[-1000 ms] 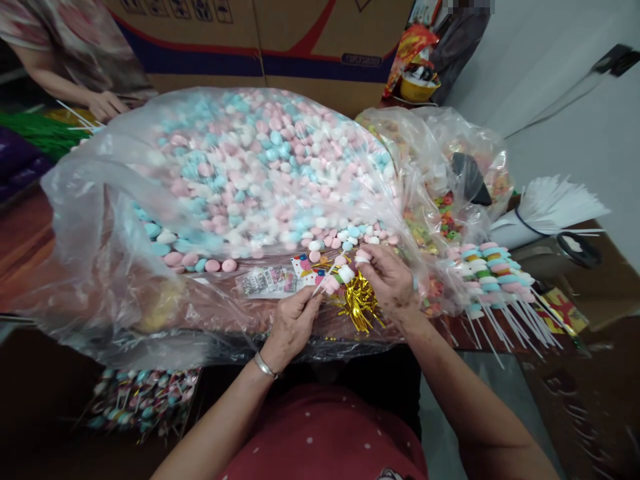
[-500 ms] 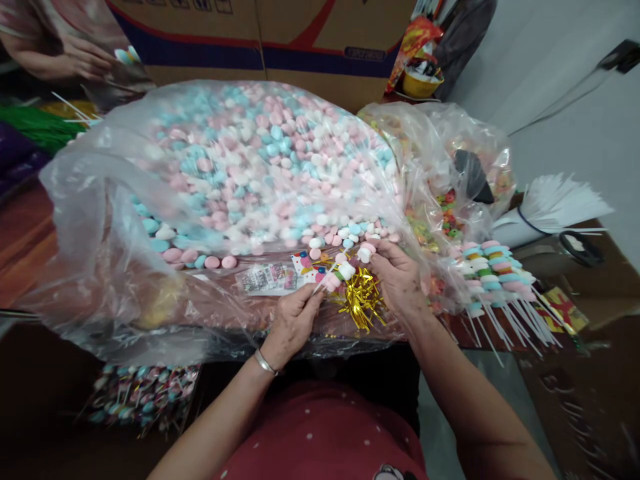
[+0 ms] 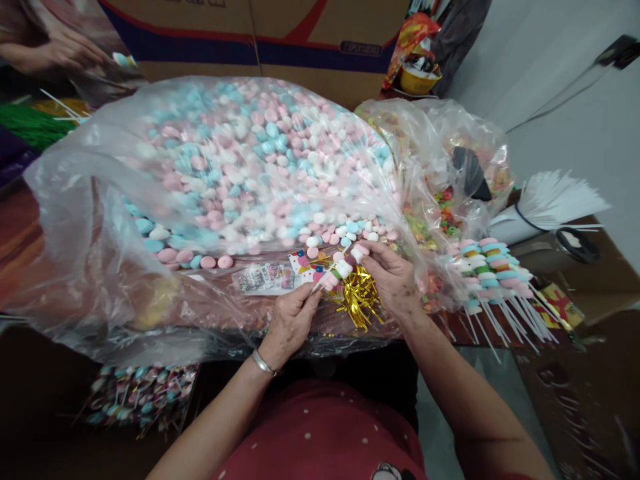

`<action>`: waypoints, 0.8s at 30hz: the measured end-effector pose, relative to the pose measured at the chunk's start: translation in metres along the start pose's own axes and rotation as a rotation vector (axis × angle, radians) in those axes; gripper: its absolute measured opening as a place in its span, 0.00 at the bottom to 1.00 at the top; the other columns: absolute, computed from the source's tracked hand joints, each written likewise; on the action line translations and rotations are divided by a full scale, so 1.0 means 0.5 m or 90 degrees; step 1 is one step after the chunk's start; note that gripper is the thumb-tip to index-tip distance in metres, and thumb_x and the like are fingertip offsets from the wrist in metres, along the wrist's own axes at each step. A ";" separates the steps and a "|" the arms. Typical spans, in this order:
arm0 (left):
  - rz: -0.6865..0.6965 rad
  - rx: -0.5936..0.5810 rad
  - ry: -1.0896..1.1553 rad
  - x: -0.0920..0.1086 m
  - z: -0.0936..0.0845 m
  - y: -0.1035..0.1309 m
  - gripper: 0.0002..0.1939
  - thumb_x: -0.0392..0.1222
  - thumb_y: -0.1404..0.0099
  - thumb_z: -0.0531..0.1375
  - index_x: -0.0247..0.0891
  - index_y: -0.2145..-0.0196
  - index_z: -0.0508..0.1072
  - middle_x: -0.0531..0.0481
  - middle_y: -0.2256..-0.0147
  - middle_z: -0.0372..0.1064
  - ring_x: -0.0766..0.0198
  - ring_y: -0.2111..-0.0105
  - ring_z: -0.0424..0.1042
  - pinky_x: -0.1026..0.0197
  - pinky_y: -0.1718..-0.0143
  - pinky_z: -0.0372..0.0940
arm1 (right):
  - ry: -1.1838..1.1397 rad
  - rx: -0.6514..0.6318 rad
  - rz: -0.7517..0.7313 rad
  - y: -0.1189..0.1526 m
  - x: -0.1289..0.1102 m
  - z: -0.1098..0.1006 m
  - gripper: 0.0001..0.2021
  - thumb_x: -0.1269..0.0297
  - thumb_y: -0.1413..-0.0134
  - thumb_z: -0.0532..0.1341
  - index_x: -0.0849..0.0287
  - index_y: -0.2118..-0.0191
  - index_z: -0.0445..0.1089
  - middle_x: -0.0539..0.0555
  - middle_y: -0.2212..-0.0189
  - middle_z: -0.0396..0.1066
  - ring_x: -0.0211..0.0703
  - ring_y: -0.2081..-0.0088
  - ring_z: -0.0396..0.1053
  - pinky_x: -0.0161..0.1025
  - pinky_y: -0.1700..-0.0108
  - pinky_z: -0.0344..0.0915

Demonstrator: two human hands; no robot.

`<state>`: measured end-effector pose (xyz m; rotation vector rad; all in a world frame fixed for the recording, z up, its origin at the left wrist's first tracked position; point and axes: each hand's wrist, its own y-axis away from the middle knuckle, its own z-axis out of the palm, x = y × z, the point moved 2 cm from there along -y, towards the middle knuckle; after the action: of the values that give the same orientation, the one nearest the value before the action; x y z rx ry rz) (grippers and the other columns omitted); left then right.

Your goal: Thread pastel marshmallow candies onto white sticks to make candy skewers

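My left hand is closed on the white stick of a marshmallow skewer, which carries pink, green and white pieces. At the skewer's upper tip, my right hand pinches a pink and white marshmallow. The tip and this marshmallow meet, though how far the stick goes in is too small to tell. Gold tinsel lies just below the skewer. Loose pink, white and blue marshmallows spill from the mouth of a big clear bag beyond my hands.
Finished skewers lie stacked at the right, near a bundle of white sticks. A bag of colourful gummies stands behind them. Printed labels lie left of the tinsel. A co-worker's hand holds another skewer at upper left.
My right hand has brought the pink and white marshmallow slightly left, onto the skewer's tip. My left hand keeps its hold on the stick. The view has shifted a little.
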<state>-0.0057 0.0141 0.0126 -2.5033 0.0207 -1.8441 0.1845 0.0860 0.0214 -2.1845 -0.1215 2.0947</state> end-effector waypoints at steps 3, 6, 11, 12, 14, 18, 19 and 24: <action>0.009 -0.003 -0.008 -0.002 0.001 0.000 0.13 0.44 0.35 0.54 0.34 0.66 0.76 0.57 0.80 0.59 0.69 0.78 0.58 0.67 0.74 0.55 | 0.092 -0.020 -0.047 0.002 -0.003 -0.009 0.13 0.60 0.47 0.66 0.51 0.55 0.77 0.50 0.54 0.77 0.43 0.51 0.73 0.47 0.42 0.66; 0.006 -0.011 -0.005 -0.002 0.001 0.000 0.13 0.44 0.35 0.54 0.34 0.67 0.76 0.57 0.80 0.58 0.69 0.78 0.57 0.67 0.74 0.55 | 0.118 -0.024 -0.073 0.008 -0.014 -0.007 0.12 0.61 0.45 0.65 0.51 0.55 0.78 0.49 0.54 0.78 0.43 0.51 0.74 0.46 0.41 0.66; -0.008 -0.012 -0.003 0.001 -0.002 0.000 0.14 0.45 0.35 0.54 0.35 0.67 0.76 0.57 0.80 0.58 0.68 0.78 0.57 0.67 0.74 0.55 | 0.166 -0.002 -0.126 0.021 -0.025 0.009 0.12 0.62 0.44 0.63 0.50 0.54 0.78 0.48 0.55 0.78 0.42 0.52 0.75 0.43 0.43 0.69; -0.010 -0.012 -0.001 0.002 -0.002 0.000 0.14 0.45 0.35 0.54 0.35 0.67 0.76 0.56 0.79 0.58 0.68 0.78 0.57 0.67 0.75 0.54 | 0.174 0.001 -0.132 0.023 -0.024 0.011 0.12 0.62 0.44 0.63 0.50 0.54 0.78 0.48 0.55 0.78 0.42 0.52 0.75 0.43 0.43 0.69; -0.013 -0.012 0.003 0.001 -0.002 0.000 0.14 0.46 0.35 0.53 0.36 0.67 0.75 0.56 0.80 0.58 0.68 0.78 0.57 0.67 0.75 0.54 | 0.181 0.003 -0.129 0.026 -0.018 0.014 0.12 0.60 0.43 0.63 0.50 0.53 0.77 0.48 0.55 0.78 0.42 0.53 0.76 0.43 0.45 0.71; -0.023 -0.007 -0.002 -0.001 -0.002 -0.001 0.13 0.45 0.35 0.53 0.36 0.69 0.74 0.56 0.80 0.58 0.68 0.78 0.58 0.67 0.74 0.55 | 0.197 -0.023 -0.168 0.027 -0.015 0.018 0.13 0.61 0.42 0.62 0.49 0.51 0.76 0.48 0.54 0.78 0.41 0.53 0.76 0.40 0.46 0.72; -0.026 -0.006 -0.005 -0.001 -0.002 -0.002 0.13 0.45 0.35 0.53 0.37 0.70 0.73 0.56 0.80 0.58 0.68 0.78 0.58 0.67 0.74 0.55 | 0.204 -0.032 -0.184 0.026 -0.016 0.020 0.13 0.61 0.42 0.62 0.50 0.51 0.76 0.48 0.54 0.78 0.41 0.53 0.76 0.40 0.46 0.72; -0.036 -0.001 -0.005 0.002 -0.005 -0.003 0.13 0.44 0.35 0.54 0.38 0.74 0.70 0.56 0.79 0.59 0.68 0.77 0.58 0.67 0.73 0.56 | 0.210 -0.070 -0.192 0.022 -0.028 0.030 0.12 0.63 0.42 0.61 0.50 0.53 0.77 0.49 0.55 0.78 0.42 0.54 0.77 0.41 0.47 0.72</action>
<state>-0.0075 0.0155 0.0145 -2.5378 -0.0480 -1.8560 0.1689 0.0737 0.0332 -2.3622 -0.5098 1.5839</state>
